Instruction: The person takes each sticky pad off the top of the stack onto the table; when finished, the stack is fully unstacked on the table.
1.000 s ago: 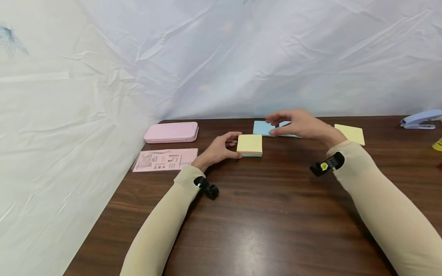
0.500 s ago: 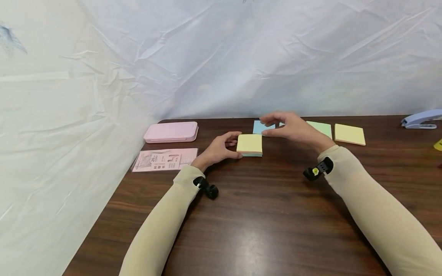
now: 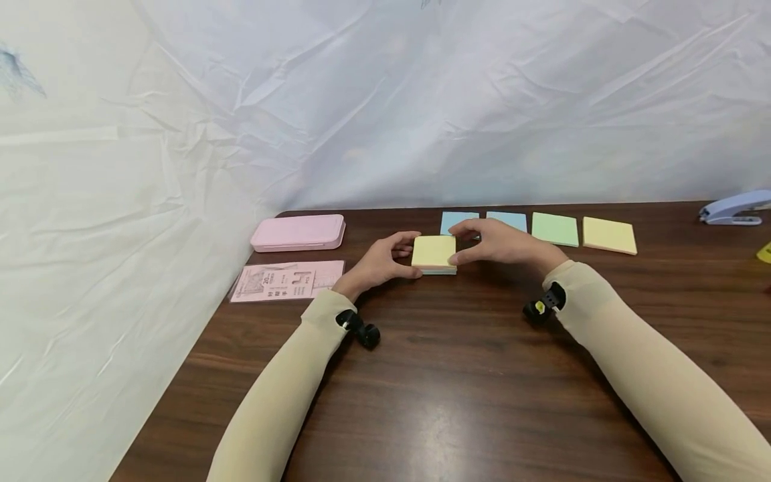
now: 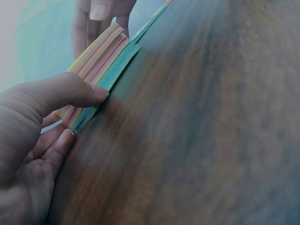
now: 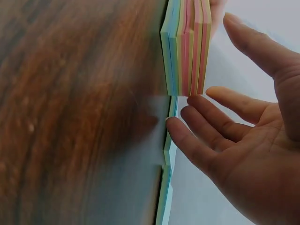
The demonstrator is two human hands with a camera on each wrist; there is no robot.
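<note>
Since a second ago, my right hand [image 3: 500,242] had slid back from the blue notes [image 3: 459,221] to the sticky note pad [image 3: 434,253], fingers loose and spread at its right edge. My left hand [image 3: 379,261] kept pinching the pad's left side, sitting mid-table [image 3: 458,375] near the pink case [image 3: 299,231].

Dark wood-grain table [image 3: 470,375], smooth with a soft sheen. Layered matt paper note pad [image 3: 434,254], pastel sheets visible at its edge. Glossy pink plastic case [image 3: 298,231] near the left edge. Crinkled, faintly shiny white sheeting [image 3: 385,100] along the far edge.
</note>
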